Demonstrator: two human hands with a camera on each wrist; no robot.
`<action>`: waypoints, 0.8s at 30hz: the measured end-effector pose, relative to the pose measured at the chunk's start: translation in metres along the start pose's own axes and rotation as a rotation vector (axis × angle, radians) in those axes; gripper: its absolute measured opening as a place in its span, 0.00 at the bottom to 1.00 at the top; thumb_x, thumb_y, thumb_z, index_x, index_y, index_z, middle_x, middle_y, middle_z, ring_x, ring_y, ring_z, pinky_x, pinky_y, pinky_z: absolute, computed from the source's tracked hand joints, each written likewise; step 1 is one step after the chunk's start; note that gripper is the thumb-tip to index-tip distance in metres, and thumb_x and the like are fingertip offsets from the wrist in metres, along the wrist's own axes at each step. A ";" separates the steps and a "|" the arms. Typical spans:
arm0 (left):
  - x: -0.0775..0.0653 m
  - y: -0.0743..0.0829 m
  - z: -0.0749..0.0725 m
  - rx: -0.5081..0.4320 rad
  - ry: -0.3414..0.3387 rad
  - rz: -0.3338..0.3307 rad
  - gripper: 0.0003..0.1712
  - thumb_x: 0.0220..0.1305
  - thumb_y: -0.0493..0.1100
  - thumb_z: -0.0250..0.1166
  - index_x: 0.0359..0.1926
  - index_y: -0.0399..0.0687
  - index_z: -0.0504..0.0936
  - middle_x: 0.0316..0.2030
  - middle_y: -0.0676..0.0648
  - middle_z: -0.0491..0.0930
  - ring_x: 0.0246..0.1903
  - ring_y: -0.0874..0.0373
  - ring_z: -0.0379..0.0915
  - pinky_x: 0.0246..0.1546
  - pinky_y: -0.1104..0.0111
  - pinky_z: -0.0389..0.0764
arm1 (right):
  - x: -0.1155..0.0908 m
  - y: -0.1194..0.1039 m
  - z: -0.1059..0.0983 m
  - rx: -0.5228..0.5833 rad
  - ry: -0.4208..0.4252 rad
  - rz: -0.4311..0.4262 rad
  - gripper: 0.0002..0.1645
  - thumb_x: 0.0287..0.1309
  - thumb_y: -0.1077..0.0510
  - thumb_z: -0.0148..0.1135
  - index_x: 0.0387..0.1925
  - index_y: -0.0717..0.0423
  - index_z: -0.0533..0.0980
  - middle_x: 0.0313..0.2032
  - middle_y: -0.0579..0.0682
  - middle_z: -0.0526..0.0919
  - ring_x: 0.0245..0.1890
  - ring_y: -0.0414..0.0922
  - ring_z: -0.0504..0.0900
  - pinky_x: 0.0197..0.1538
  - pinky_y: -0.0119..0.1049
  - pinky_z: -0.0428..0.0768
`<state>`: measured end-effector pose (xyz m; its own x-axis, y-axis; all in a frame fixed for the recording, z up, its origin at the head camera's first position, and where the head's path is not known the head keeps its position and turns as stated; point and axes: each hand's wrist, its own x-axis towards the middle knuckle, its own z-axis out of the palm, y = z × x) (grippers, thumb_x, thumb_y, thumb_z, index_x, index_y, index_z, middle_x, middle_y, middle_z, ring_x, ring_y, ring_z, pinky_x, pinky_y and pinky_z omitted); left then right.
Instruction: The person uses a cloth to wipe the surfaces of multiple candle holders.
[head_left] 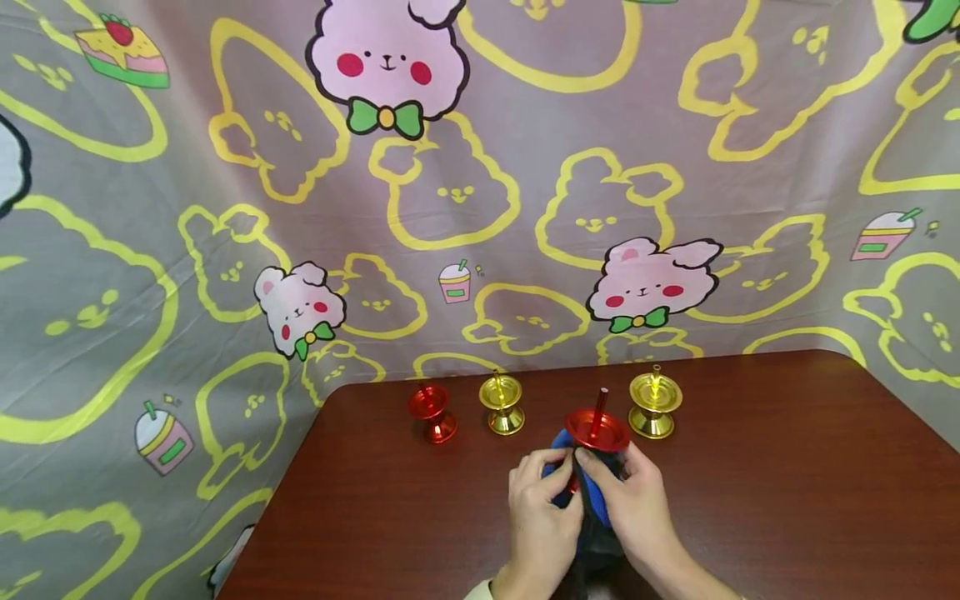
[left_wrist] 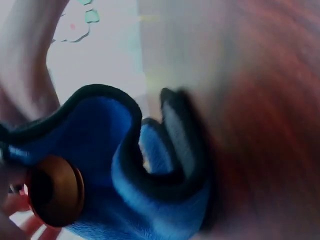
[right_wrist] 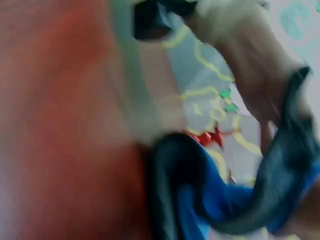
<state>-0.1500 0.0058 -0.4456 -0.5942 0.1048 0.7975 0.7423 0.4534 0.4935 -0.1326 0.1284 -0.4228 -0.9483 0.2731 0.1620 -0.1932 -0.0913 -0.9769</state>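
A red metal candle holder [head_left: 597,429], with a wide dish and a thin tube rising from it, is held up tilted over the front of the table. A blue cloth with black edging [head_left: 597,507] wraps round its stem below the dish. My left hand [head_left: 542,510] pinches the cloth's edge on the left, thumb and fingers curled. On the right, my right hand [head_left: 637,504] grips cloth and holder just under the dish. The left wrist view shows the holder's round base [left_wrist: 62,190] against the blue cloth [left_wrist: 102,125]. Folded cloth [right_wrist: 215,200] hangs in the right wrist view.
Along the back of the brown table [head_left: 390,508] stand another red candle holder [head_left: 438,427], a gold candle holder [head_left: 506,418] and a second gold one [head_left: 652,423] just behind my right hand. A patterned curtain [head_left: 450,225] hangs behind and to the left.
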 end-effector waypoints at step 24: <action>0.005 0.010 -0.026 -0.753 -0.191 -0.679 0.14 0.55 0.28 0.73 0.45 0.28 0.86 0.42 0.36 0.82 0.44 0.57 0.81 0.43 0.71 0.82 | 0.018 0.010 -0.044 0.340 -0.656 -0.071 0.21 0.74 0.70 0.46 0.64 0.63 0.71 0.56 0.57 0.81 0.54 0.45 0.81 0.55 0.40 0.79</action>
<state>-0.1381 -0.0120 -0.4278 -0.9509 0.2027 0.2338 0.1945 -0.1959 0.9611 -0.1401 0.1744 -0.4354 -0.8655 -0.3296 0.3772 -0.2261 -0.4151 -0.8813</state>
